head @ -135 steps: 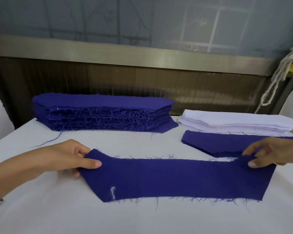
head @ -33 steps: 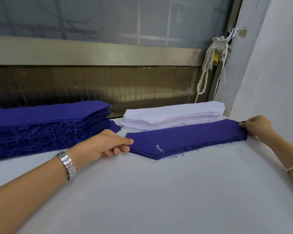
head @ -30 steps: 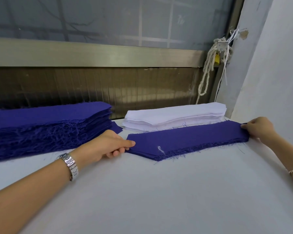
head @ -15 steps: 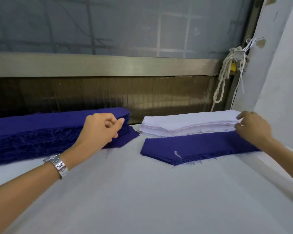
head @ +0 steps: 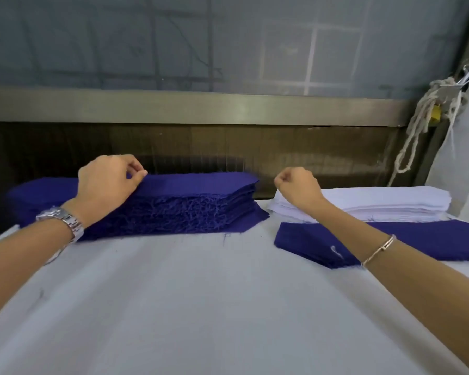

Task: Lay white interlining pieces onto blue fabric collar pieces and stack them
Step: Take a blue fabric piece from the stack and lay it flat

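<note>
My left hand [head: 107, 185] sits on the blue collar stack [head: 173, 212], thumb and forefinger closed on the top blue collar piece [head: 201, 180] near its far edge. My right hand [head: 298, 189] is curled tight over the white interlining stack [head: 390, 201]; whether it pinches a sheet I cannot tell. The smaller blue pile [head: 309, 244] lies under that wrist. The risks I see are these. Frayed threads below my left fingertips could drag a second piece along. Thin interlining could lift doubled. My forearm could skew the pile.
</note>
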Demonstrator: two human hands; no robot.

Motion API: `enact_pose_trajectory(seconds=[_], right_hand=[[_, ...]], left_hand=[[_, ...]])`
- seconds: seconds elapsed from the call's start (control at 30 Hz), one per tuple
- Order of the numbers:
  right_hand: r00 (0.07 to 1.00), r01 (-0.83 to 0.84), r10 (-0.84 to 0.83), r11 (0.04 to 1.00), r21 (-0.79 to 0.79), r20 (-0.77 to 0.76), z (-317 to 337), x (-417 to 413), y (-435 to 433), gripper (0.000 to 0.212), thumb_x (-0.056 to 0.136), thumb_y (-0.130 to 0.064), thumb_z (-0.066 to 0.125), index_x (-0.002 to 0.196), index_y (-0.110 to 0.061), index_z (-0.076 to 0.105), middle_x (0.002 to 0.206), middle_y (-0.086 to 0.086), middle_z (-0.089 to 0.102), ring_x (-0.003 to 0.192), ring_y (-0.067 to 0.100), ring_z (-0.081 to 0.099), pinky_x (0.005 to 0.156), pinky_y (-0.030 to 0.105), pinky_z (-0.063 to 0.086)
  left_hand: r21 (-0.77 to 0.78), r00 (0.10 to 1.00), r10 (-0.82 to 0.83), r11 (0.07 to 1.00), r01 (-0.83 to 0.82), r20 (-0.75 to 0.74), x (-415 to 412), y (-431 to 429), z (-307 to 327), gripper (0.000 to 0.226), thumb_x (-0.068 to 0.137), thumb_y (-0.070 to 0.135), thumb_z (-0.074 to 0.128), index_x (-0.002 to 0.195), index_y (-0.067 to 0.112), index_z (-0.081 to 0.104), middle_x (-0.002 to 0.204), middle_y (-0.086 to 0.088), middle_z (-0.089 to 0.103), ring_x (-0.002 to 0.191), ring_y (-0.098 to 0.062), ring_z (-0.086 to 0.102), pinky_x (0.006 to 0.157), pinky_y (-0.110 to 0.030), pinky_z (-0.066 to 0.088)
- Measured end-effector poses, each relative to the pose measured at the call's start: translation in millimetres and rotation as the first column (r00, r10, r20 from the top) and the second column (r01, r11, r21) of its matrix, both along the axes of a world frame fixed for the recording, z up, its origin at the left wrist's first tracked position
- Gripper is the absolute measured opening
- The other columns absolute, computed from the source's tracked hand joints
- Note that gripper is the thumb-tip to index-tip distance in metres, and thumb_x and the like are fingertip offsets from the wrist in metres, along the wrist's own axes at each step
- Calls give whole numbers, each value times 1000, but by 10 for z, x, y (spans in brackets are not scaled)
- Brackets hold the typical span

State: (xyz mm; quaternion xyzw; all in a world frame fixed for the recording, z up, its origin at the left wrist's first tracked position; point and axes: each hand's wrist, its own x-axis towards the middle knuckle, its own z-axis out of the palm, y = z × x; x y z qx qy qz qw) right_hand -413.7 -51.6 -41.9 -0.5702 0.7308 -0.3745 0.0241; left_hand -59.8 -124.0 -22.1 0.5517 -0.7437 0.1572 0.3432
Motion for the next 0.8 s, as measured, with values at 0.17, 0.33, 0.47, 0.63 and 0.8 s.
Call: enact_pose_trajectory(seconds=[0.17,0.33,0.47,0.63,0.8], right_hand=[[995,-35,34,999,11,98,78,353,-313,33,102,-35,55,104,-8,74,103,9,73,97,26,66,86,40,54],[981,-56,53,998,9,187,118,482,-498,24,96,-34,66,99,-13,76,106,4,72,102,22,65,82,35,49],[967,-53,52,999,-2,249,115,514,-546,9,90,-26,76,85,-19,72,99,2,71,97,18,62,81,31,45],[957,-45,59,997,-56,285,145,489,-531,20,85,-14,80,103,-10,71,105,10,72,104,23,65,95,38,53],[978,-56,73,994,-89,198,155,486,-489,23,87,-12,77,109,-8,74,100,11,74,103,22,67,97,35,51]], left_hand=[[142,993,45,988,-60,112,328,-78,86,24,95,40,62,108,22,73,100,-1,74,99,-26,66,70,-37,53],[368,996,-23,930,-11,89,504,-141,181,24,95,34,65,115,22,71,106,-2,69,103,-24,64,88,-44,55],[463,995,-103,882,84,15,518,-174,233,26,93,26,68,117,19,71,118,-6,69,105,-19,63,100,-46,51],[448,993,-116,887,109,-12,461,-182,207,25,93,28,67,116,18,71,120,-5,68,106,-19,62,99,-45,51],[424,992,-126,897,124,-24,397,-182,165,25,94,28,66,117,18,71,124,-5,66,110,-20,61,100,-47,50]])
